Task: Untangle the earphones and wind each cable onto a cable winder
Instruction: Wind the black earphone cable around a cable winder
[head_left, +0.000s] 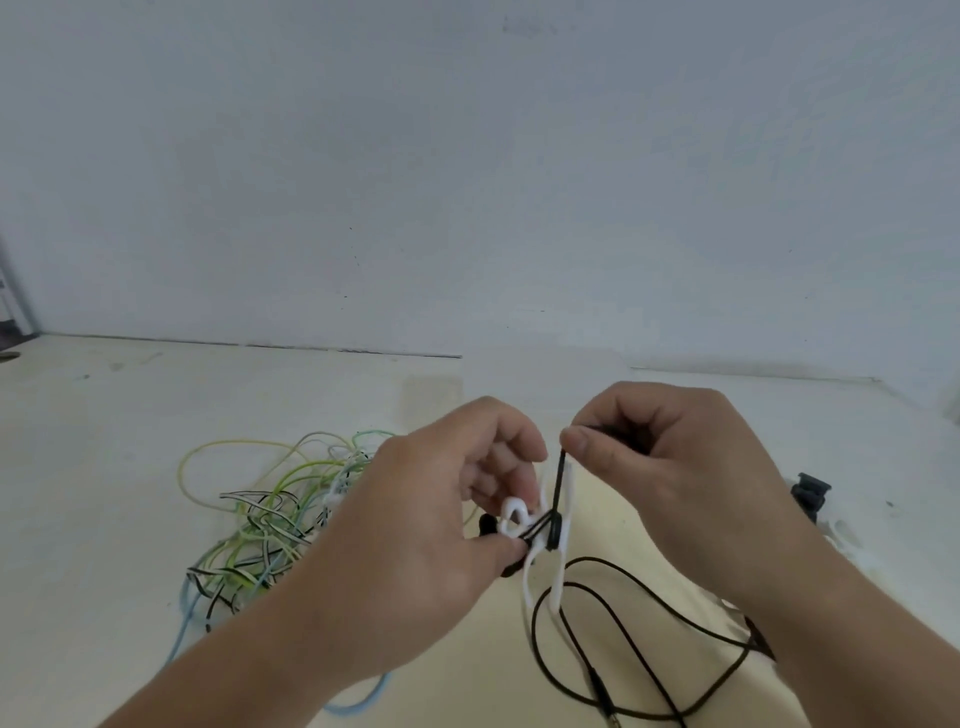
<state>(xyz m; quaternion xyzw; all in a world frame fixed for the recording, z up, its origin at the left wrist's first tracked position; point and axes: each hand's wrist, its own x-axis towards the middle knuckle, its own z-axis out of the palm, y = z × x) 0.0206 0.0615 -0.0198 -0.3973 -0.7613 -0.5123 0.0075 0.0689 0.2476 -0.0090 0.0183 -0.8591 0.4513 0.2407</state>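
Pale cream counter (130, 395) against a plain blue-grey wall (467, 156), joined along a thin dark seam. At far left on the counter, a loose tangle of thin earphone cables (260, 525): yellow-green loops, black-and-white striped strands and some white ones, all crossing over each other, partly hidden behind the left forearm. Beneath the tangle, a light blue cable (182, 618) trailing toward the near edge and showing again under the left wrist. Next, near the middle, the left hand (415, 530), raised above the counter, fingers curled, thumb and fingertips pinching a white plastic cable winder (514, 514) with two long legs hanging down. Across the winder's waist, a few turns of thin black earphone cable (623, 582). Just beside the left thumb, a small dark piece, too hidden to tell. From the winder, one black strand running straight up, taut, into the right hand (675, 467), pinched there between thumb and forefinger, remaining fingers folded into the palm. Below and to the right, the slack of the same black cable in wide loops on the counter, passing under the right forearm, with a slim metal jack plug (602, 696) near the bottom edge. At far right, well apart from both hands, a small black plastic piece (809, 493) on the counter, its shape unclear.
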